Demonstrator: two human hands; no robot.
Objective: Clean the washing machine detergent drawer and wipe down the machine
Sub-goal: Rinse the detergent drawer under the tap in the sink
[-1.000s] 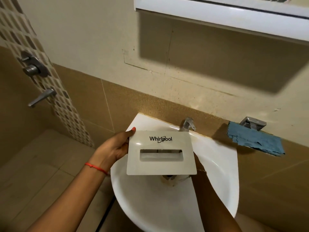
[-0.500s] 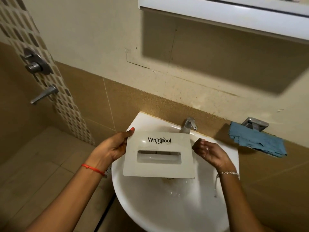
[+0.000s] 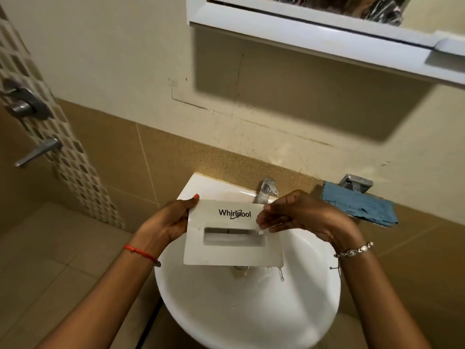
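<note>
left hand (image 3: pixel 166 225) grips the detergent drawer (image 3: pixel 226 253) at its left end, long axis crosswise to me; right hand (image 3: pixel 302 212) seems to pinch the right.

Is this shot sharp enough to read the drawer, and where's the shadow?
Head view: the logo on the drawer reads sharp; the shower valve at the left edge is blurred; the cabinet throws a hard shadow on the wall; the wide lens curves the tile strip.
</note>
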